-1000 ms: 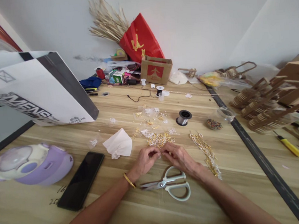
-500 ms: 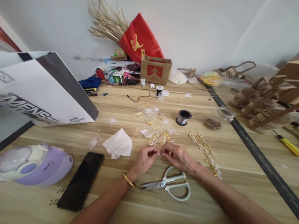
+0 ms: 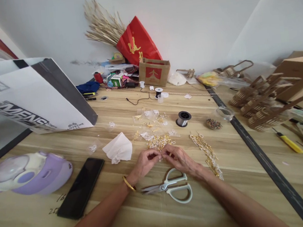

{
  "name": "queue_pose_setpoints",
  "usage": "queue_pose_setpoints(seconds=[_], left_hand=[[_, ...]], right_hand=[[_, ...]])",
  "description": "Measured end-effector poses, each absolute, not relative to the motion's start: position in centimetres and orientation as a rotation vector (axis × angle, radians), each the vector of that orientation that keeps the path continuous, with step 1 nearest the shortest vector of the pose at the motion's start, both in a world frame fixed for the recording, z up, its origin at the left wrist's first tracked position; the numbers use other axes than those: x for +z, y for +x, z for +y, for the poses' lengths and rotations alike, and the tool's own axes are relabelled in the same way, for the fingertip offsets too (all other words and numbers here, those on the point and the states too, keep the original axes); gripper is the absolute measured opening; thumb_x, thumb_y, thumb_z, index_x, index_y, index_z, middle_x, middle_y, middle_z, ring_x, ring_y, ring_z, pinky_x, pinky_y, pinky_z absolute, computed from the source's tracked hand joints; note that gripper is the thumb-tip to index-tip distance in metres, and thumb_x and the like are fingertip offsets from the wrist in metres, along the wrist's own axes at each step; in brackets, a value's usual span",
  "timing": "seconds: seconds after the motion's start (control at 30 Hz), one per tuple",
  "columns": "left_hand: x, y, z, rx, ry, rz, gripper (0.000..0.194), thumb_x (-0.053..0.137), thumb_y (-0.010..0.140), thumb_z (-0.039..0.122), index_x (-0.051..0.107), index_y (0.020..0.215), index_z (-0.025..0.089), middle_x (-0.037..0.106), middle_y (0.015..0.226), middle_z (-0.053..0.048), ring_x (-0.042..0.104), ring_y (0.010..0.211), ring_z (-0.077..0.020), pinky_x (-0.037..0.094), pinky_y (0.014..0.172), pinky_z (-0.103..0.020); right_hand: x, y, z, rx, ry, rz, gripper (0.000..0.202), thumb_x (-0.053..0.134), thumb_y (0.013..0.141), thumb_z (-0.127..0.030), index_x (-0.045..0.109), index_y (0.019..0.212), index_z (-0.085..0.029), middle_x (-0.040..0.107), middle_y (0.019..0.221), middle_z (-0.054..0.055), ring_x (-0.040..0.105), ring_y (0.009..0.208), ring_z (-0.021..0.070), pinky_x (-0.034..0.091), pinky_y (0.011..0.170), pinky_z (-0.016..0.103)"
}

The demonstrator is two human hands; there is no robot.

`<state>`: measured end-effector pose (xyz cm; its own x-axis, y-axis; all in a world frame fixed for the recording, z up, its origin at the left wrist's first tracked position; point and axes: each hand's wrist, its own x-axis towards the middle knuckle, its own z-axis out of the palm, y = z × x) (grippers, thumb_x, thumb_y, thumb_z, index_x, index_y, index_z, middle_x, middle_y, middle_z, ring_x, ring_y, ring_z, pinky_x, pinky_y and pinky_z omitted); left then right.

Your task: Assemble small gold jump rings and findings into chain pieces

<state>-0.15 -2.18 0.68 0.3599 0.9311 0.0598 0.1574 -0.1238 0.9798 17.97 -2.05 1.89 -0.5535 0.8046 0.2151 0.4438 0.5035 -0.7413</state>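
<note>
My left hand [image 3: 144, 164] and my right hand [image 3: 179, 159] meet fingertip to fingertip over the table. Both are closed in a pinch. Something tiny is between the fingertips, too small to name. Just beyond them lies a heap of gold and clear beads [image 3: 159, 141], partly hidden by my fingers. White-handled scissors [image 3: 166, 187] lie with their handles apart just below my hands. Beaded gold strands [image 3: 206, 153] lie to the right of my right hand. A spool of fine wire [image 3: 183, 118] stands farther back.
A black phone [image 3: 81, 188], a white tissue [image 3: 117, 148] and a purple-and-cream container [image 3: 33, 173] are on the left. A tall paper bag [image 3: 33, 97] stands behind them. At right are a bead pile [image 3: 213, 123], a clear jar [image 3: 224, 113], small woven baskets [image 3: 259, 118] and a yellow-handled tool [image 3: 290, 143].
The view has shifted slightly, so most things sit a little farther left. My hands stay pinched together in nearly the same place above the scissors.
</note>
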Motion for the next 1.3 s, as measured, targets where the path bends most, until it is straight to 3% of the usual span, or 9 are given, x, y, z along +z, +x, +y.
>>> queue_pose_setpoints(seconds=[0.47,0.8,1.3], left_hand=[[0.7,-0.1,-2.0,0.871,1.466,0.986,0.023,0.063,0.073,0.034,0.061,0.068,0.012,0.059,0.067,-0.003,0.051,0.068,-0.0138,0.04,0.065,-0.024],[0.6,-0.3,-2.0,0.826,1.272,0.998,0.027,0.064,0.07,0.037,0.06,0.066,0.011,0.051,0.059,0.001,0.043,0.058,-0.0098,0.034,0.056,-0.021],[0.5,-0.4,-1.8,0.835,1.242,1.017,0.037,0.072,0.063,0.046,0.064,0.067,0.01,0.055,0.058,0.0,0.046,0.056,-0.0097,0.035,0.055,-0.022]], right_hand=[[1.2,17.8,-2.3,0.524,-0.902,-2.309,0.01,0.038,0.092,-0.015,0.047,0.088,-0.019,0.052,0.077,0.003,0.05,0.064,0.0136,0.039,0.059,0.023],[1.4,17.9,-2.7,0.096,-0.815,-2.534,0.02,0.03,0.093,-0.01,0.048,0.09,-0.017,0.053,0.077,0.004,0.049,0.061,0.0135,0.035,0.05,0.023],[1.8,18.0,-2.8,0.08,-0.773,-2.664,0.023,0.031,0.096,-0.014,0.053,0.101,-0.015,0.055,0.081,0.007,0.053,0.07,0.0163,0.042,0.058,0.025]])
